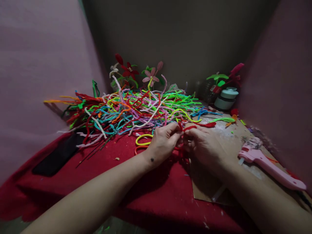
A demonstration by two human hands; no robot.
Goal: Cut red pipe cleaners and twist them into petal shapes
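My left hand [163,143] and my right hand [203,143] meet above the red cloth, close to the edge of a cardboard sheet. Between them they pinch a red pipe cleaner [189,128], whose fuzzy ends stick out above the fingers. Its lower part is mostly hidden by my hands. Scissors with yellow and orange handles [141,144] lie beside my left hand, their blades out of sight. A large heap of coloured pipe cleaners [138,109] spreads just beyond both hands.
A pink glue gun [268,164] rests on the cardboard [207,185] at right. A black phone [58,156] lies at left on the red cloth [156,191]. Pipe-cleaner flowers [151,76] and a lidded jar [226,99] stand at the back, with walls on both sides.
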